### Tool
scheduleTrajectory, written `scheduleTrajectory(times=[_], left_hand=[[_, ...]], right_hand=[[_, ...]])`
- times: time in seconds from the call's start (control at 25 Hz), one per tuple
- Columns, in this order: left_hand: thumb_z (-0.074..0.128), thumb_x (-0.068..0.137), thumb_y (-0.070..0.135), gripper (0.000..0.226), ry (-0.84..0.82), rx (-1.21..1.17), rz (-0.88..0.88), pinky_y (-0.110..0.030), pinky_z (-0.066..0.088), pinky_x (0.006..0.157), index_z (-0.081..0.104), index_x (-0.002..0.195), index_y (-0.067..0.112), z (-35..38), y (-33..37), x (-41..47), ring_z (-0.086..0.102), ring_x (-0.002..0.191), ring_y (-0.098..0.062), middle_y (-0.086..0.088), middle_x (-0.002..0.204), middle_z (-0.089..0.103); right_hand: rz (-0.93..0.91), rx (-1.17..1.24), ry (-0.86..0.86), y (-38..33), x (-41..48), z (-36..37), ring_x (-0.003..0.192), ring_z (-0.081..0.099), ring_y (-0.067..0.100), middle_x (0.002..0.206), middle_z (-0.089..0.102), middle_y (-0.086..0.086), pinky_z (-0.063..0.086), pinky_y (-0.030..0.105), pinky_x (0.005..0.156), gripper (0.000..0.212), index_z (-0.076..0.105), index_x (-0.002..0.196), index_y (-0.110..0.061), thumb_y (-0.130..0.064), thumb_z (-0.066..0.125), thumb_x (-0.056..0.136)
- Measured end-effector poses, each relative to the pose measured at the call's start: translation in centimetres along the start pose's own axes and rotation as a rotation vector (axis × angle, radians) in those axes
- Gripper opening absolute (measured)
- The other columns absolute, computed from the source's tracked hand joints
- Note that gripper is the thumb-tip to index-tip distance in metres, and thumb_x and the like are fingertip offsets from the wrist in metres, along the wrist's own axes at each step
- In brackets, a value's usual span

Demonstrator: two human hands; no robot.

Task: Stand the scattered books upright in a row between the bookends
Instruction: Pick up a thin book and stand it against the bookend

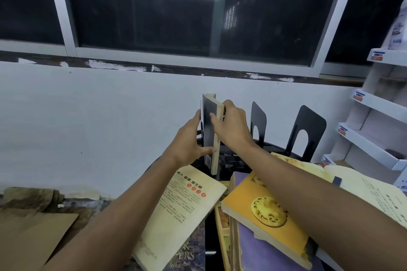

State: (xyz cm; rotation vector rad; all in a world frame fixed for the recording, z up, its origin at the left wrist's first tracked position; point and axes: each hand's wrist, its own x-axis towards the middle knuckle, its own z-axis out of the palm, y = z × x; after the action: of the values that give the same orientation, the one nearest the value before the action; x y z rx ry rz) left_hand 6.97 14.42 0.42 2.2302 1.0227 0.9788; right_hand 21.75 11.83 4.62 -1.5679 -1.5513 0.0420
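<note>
We hold one dark-covered paperback book with yellowed page edges (210, 130) upright between both hands. The left hand (189, 141) lies flat against its left cover, fingers extended upward and thumb reaching across the lower spine edge. The right hand (233, 125) grips the book from the right, thumb on the dark cover and fingers wrapped over the page block near the top. The book's lower end sits at the dark worktop (233, 160); we cannot tell whether it rests fully on it.

Just right of the right hand stands a black sheet-metal bookend with an arched cut-out (258, 120). A second black metal bookend of the same shape (308, 132) stands farther right, apart from the first. No book stands between them.

Below the left forearm lies a cream-covered paperback with red seals and printed text (182, 211), flat and angled, resting partly on a book with a dark floral cover (189, 253). Under the right forearm lies an orange paperback bearing a yellow round emblem (264, 220), stacked on a purple-covered book (264, 255). Right of that forearm, an open book with cream pages (361, 182) lies face up.

A white tiered cardboard display shelf (374, 138) stands at the far right of both hands.
</note>
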Motion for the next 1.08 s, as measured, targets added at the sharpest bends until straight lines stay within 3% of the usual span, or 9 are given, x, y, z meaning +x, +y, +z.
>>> scheduleTrajectory(times=[0.12, 0.28, 0.36, 0.48, 0.6, 0.68, 0.8, 0.96, 1.08], left_hand=[[0.089, 0.074, 0.032, 0.115, 0.019, 0.008, -0.006, -0.038, 0.043, 0.114, 0.013, 0.160, 0.029, 0.2, -0.3, -0.1, 0.045, 0.140, -0.017, 0.005, 0.158, 0.040], [0.089, 0.074, 0.030, 0.114, 0.037, -0.010, 0.010, -0.037, 0.044, 0.113, 0.014, 0.160, 0.032, 0.4, -0.3, -0.4, 0.048, 0.136, -0.014, 0.007, 0.154, 0.045], [0.089, 0.074, 0.025, 0.112, 0.053, -0.032, 0.034, -0.034, 0.045, 0.112, 0.016, 0.158, 0.037, 0.4, -0.1, -0.5, 0.051, 0.132, -0.009, 0.011, 0.150, 0.050], [0.088, 0.076, 0.017, 0.107, 0.052, -0.044, 0.050, -0.033, 0.050, 0.107, 0.021, 0.157, 0.037, 0.4, 0.0, -0.3, 0.057, 0.127, -0.010, 0.011, 0.143, 0.057], [0.086, 0.079, 0.016, 0.105, 0.049, -0.026, 0.044, -0.027, 0.050, 0.105, 0.020, 0.159, 0.035, 0.4, -0.2, -0.2, 0.059, 0.125, -0.012, 0.008, 0.143, 0.057], [0.086, 0.079, 0.017, 0.104, 0.059, -0.021, 0.044, -0.035, 0.051, 0.106, 0.020, 0.158, 0.036, 0.5, -0.4, -0.2, 0.060, 0.124, -0.012, 0.008, 0.141, 0.059], [0.085, 0.079, 0.017, 0.103, 0.078, -0.017, 0.043, -0.039, 0.053, 0.104, 0.021, 0.158, 0.036, 0.4, -0.4, -0.4, 0.061, 0.123, -0.014, 0.008, 0.140, 0.060], [0.085, 0.080, 0.017, 0.102, 0.080, -0.003, 0.036, -0.031, 0.052, 0.102, 0.022, 0.158, 0.035, 0.3, -0.3, -0.5, 0.061, 0.124, -0.014, 0.007, 0.141, 0.059], [0.085, 0.080, 0.017, 0.100, 0.074, 0.000, 0.028, -0.031, 0.052, 0.102, 0.024, 0.157, 0.035, 0.2, -0.2, -0.7, 0.060, 0.123, -0.014, 0.007, 0.141, 0.059]], right_hand=[[0.032, 0.118, -0.073, -0.2, -0.2, -0.5, 0.071, 0.061, 0.004, 0.086, 0.064, -0.004, 0.045, 0.009, 0.053, 0.024, 0.059, 0.105, -0.015, -0.037, 0.065, 0.097], [0.032, 0.176, -0.281, 0.1, -0.4, -1.3, 0.097, 0.065, 0.003, 0.110, 0.066, -0.010, 0.058, 0.025, 0.082, 0.049, 0.055, 0.133, -0.021, -0.046, 0.067, 0.093], [-0.006, 0.254, -0.385, 0.6, -0.3, -1.9, 0.113, 0.065, 0.012, 0.129, 0.061, -0.004, 0.062, 0.037, 0.086, 0.062, 0.041, 0.148, -0.033, -0.037, 0.070, 0.093], [-0.097, 0.299, -0.503, 1.2, -0.2, -2.7, 0.123, 0.060, 0.015, 0.144, 0.049, -0.007, 0.062, 0.038, 0.086, 0.078, 0.028, 0.151, -0.053, -0.017, 0.069, 0.095], [-0.137, 0.311, -0.502, 1.5, -0.2, -2.4, 0.130, 0.056, 0.017, 0.148, 0.046, -0.005, 0.062, 0.042, 0.086, 0.069, 0.040, 0.147, -0.050, -0.011, 0.066, 0.096], [-0.123, 0.352, -0.495, 1.5, -0.2, -2.0, 0.130, 0.056, 0.019, 0.145, 0.048, -0.005, 0.061, 0.042, 0.088, 0.065, 0.045, 0.145, -0.046, -0.008, 0.065, 0.097], [-0.124, 0.375, -0.499, 1.3, -0.1, -1.7, 0.130, 0.055, 0.020, 0.145, 0.047, -0.004, 0.062, 0.041, 0.086, 0.064, 0.046, 0.145, -0.042, -0.004, 0.063, 0.097], [-0.143, 0.335, -0.493, 1.3, -0.1, -1.5, 0.129, 0.055, 0.020, 0.145, 0.048, -0.005, 0.062, 0.042, 0.086, 0.064, 0.044, 0.145, -0.043, -0.005, 0.064, 0.097], [-0.160, 0.277, -0.483, 1.3, -0.2, -1.5, 0.130, 0.054, 0.017, 0.147, 0.047, -0.006, 0.059, 0.041, 0.095, 0.064, 0.041, 0.147, -0.043, -0.009, 0.065, 0.097]])
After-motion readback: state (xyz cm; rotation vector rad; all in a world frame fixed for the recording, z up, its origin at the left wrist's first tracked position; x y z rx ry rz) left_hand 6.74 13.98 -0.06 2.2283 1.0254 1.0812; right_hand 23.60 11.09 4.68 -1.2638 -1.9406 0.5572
